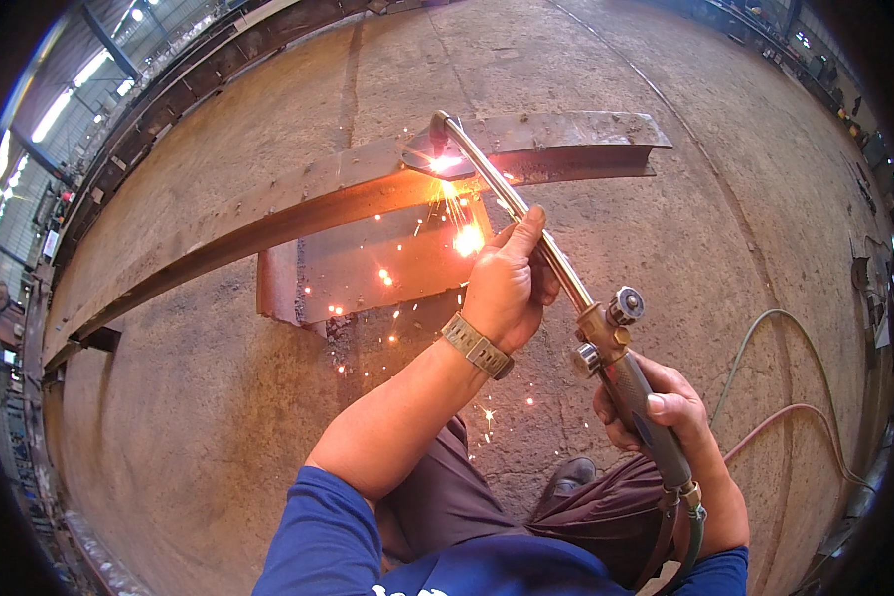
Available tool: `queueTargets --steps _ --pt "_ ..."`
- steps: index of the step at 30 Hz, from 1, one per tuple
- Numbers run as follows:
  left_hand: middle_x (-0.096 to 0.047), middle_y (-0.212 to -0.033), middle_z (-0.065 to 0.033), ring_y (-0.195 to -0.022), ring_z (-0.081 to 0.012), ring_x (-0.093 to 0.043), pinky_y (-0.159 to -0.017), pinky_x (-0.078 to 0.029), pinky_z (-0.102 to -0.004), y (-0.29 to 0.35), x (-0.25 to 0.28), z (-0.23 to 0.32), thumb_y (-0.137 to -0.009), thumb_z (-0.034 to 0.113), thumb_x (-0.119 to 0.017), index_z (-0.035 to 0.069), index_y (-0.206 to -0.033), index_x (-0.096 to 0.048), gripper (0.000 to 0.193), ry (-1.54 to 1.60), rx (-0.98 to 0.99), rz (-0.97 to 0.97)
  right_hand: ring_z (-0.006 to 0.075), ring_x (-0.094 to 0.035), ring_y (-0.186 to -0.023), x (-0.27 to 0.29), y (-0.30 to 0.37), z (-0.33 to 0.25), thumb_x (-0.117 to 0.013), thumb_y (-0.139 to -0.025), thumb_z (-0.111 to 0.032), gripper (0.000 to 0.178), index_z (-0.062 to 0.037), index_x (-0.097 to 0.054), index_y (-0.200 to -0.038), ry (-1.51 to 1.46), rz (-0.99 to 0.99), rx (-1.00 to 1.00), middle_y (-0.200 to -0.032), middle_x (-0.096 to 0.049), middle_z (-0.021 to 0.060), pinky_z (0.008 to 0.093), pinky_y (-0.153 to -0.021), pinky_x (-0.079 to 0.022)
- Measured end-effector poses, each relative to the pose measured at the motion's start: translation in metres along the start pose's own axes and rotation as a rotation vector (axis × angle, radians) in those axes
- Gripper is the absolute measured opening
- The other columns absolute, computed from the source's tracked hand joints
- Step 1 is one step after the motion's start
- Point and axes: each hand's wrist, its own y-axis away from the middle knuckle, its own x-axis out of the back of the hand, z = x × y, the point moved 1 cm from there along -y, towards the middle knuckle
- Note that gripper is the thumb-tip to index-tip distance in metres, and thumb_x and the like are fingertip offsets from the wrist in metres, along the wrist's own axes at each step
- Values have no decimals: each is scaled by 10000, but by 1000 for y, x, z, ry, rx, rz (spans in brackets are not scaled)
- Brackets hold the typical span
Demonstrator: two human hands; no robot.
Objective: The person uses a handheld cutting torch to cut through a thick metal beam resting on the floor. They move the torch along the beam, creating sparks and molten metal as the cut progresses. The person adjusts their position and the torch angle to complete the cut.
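As sparks [469, 238] scatter, two hands [507, 288] [675, 407], one torch [593, 326]

One concrete floor [656, 238], moderately bright before me, with white glare from the light strips [52, 116] at upper left. One flare [445, 162], blown out to white, throwing orange onto the steel beam [328, 189] and plate [368, 253]; sparks [385, 277] as glowing dots. Shadows soft; centre fairly sharp; floor seam [656, 87] bent by fisheye curvature, detail softening toward the black round border.

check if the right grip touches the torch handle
Touching. The head view shows the right grip closed around the torch handle, thumb and fingers on opposite sides.
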Motion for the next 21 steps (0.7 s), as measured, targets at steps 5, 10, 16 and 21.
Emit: queueTargets --steps 5,10,16,21 --pt "-565 -625 -15 -438 -129 -494 -409 -343 -268 2 -3 1 -985 334 -599 115 -824 -555 275 5 -5 13 165 -559 -627 2 0 0 -723 -701 -426 939 53 -391 -1437 -4 -4 -5 -903 -591 166 264 -498 -445" --pt "-546 -647 -13 -509 -142 -496 -457 -352 -274 -1 3 -1 -983 372 -590 135 -847 -543 277 -16 14 -19 163 -556 -629 3 -1 0 -729 -692 -425 948 50 -392 -1439 -12 -22 -23 -902 -590 165 263 -503 -447" --pt "-535 -655 -13 -544 -150 -500 -478 -359 -276 -2 4 0 -986 386 -580 145 -853 -535 280 -31 24 -22 163 -547 -615 0 -2 -1 -725 -698 -420 946 49 -381 -1444 -6 -7 -8 -899 -586 163 263 -510 -445" --pt "-542 -656 -17 -547 -154 -519 -457 -360 -273 -1 3 1 -989 377 -578 141 -846 -530 280 -30 22 -19 163 -543 -609 1 -1 -2 -720 -711 -421 939 50 -375 -1446 0 -25 -8 -898 -583 167 263 -501 -435"
